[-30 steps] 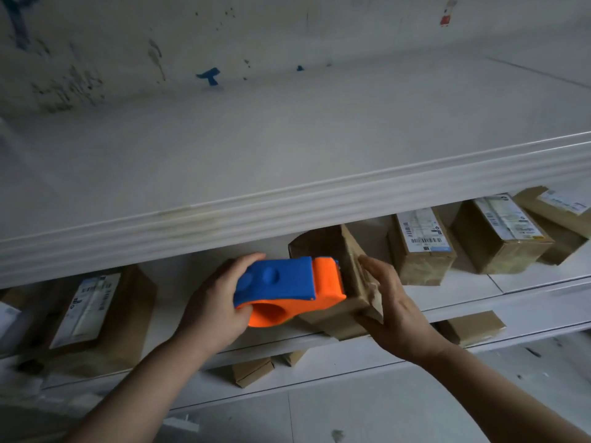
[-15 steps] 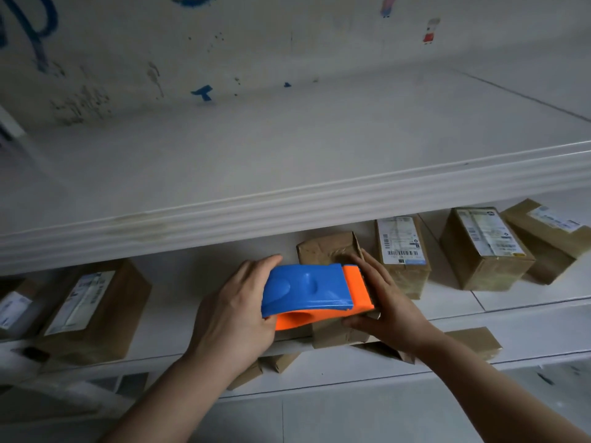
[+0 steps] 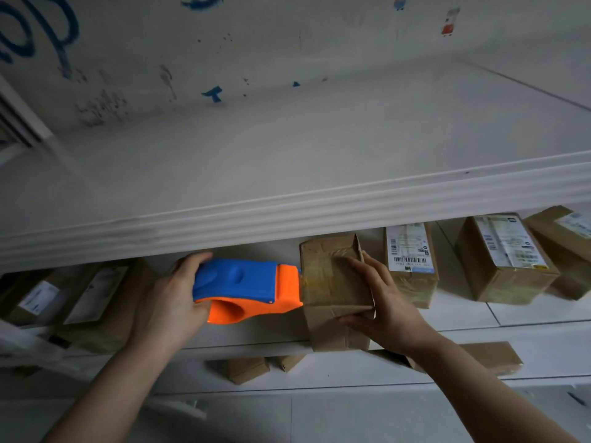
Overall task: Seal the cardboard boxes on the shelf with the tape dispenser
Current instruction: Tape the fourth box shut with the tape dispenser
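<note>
Left hand (image 3: 166,302) grasps the tape dispenser (image 3: 238,281), its orange nose touching the cardboard box (image 3: 326,292) at 9 o'clock. Right hand (image 3: 388,311) clasps the box's 3 o'clock corner. Box sits at the shelf (image 3: 243,338) front edge; labelled boxes (image 3: 411,257) at 3 o'clock

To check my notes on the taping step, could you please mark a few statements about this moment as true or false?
1. The left hand grips the blue-and-orange tape dispenser. True.
2. The dispenser's orange end meets the left edge of the cardboard box. True.
3. The right hand hangs free of the box. False: it holds the box, fingers on top, thumb on the front face.
4. The neighbouring boxes to the right are unlabelled. False: they carry white barcode labels.
</note>
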`<state>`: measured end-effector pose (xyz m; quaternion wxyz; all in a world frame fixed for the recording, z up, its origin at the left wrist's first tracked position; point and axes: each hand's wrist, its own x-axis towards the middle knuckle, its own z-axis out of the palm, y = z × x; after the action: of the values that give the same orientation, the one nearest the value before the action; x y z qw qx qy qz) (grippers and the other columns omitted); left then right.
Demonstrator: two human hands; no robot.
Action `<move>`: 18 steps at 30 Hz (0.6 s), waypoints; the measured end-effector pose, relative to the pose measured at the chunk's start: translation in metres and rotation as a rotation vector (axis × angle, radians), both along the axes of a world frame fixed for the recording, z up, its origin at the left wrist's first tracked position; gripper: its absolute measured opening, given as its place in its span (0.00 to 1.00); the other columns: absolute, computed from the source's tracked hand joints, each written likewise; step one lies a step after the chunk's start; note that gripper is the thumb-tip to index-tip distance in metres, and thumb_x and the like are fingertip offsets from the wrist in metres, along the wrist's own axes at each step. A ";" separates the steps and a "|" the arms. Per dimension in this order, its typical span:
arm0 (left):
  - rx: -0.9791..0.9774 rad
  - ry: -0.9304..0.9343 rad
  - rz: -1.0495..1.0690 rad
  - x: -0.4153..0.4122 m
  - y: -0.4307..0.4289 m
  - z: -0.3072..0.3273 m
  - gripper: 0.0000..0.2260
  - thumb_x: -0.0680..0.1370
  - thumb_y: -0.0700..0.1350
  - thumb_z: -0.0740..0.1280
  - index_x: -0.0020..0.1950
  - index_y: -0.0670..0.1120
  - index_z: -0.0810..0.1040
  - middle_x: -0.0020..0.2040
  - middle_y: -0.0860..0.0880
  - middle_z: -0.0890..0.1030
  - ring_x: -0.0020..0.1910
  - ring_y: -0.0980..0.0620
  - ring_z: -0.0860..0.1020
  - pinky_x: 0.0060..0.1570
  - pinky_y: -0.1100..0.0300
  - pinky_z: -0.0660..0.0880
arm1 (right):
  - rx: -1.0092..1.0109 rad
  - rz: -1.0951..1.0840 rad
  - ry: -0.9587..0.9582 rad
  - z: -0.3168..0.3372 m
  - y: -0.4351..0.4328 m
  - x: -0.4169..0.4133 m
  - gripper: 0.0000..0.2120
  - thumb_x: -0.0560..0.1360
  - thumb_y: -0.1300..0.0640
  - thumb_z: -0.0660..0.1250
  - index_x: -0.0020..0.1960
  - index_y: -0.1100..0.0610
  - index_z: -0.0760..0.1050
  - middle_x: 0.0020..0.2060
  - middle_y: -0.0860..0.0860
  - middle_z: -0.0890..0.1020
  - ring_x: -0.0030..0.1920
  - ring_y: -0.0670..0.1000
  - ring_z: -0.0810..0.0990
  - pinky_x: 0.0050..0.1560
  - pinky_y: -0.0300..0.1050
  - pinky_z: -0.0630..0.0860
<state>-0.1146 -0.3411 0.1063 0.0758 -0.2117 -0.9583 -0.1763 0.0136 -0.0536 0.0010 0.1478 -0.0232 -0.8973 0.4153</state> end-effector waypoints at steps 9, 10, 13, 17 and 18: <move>-0.032 -0.033 0.013 -0.008 0.015 -0.013 0.28 0.66 0.32 0.65 0.63 0.51 0.73 0.57 0.46 0.79 0.54 0.41 0.78 0.45 0.54 0.74 | 0.148 -0.033 -0.175 0.011 -0.001 -0.002 0.48 0.69 0.40 0.71 0.73 0.34 0.37 0.77 0.47 0.40 0.77 0.54 0.42 0.74 0.62 0.54; -0.044 -0.028 0.009 -0.009 0.015 -0.011 0.28 0.65 0.32 0.65 0.63 0.52 0.72 0.56 0.47 0.79 0.53 0.41 0.78 0.46 0.53 0.75 | 0.256 -0.044 -0.236 0.017 -0.004 -0.002 0.50 0.69 0.39 0.70 0.74 0.38 0.34 0.76 0.49 0.36 0.76 0.56 0.36 0.75 0.62 0.48; -0.042 -0.044 -0.005 -0.009 0.016 -0.009 0.28 0.65 0.32 0.65 0.62 0.53 0.72 0.55 0.48 0.80 0.52 0.42 0.78 0.47 0.51 0.76 | 0.602 -0.050 -0.160 0.030 -0.019 -0.005 0.56 0.64 0.35 0.71 0.77 0.49 0.38 0.76 0.52 0.37 0.76 0.56 0.35 0.75 0.57 0.40; -0.029 -0.083 -0.011 -0.005 0.014 -0.016 0.27 0.67 0.33 0.66 0.63 0.52 0.71 0.55 0.48 0.79 0.52 0.43 0.78 0.46 0.51 0.76 | 0.875 0.022 -0.043 0.028 -0.028 -0.013 0.51 0.55 0.35 0.77 0.71 0.58 0.68 0.70 0.55 0.71 0.71 0.53 0.67 0.66 0.58 0.56; -0.030 -0.089 -0.012 -0.005 0.012 -0.018 0.27 0.68 0.33 0.66 0.64 0.52 0.70 0.56 0.48 0.79 0.52 0.43 0.78 0.46 0.51 0.76 | 0.881 0.029 -0.044 0.026 -0.029 -0.013 0.50 0.55 0.36 0.77 0.70 0.59 0.70 0.69 0.55 0.72 0.70 0.53 0.69 0.65 0.58 0.57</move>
<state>-0.1194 -0.3288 0.0887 0.0290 -0.2104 -0.9620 -0.1717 0.0004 -0.0821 0.0270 0.1188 0.0460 -0.9918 -0.0054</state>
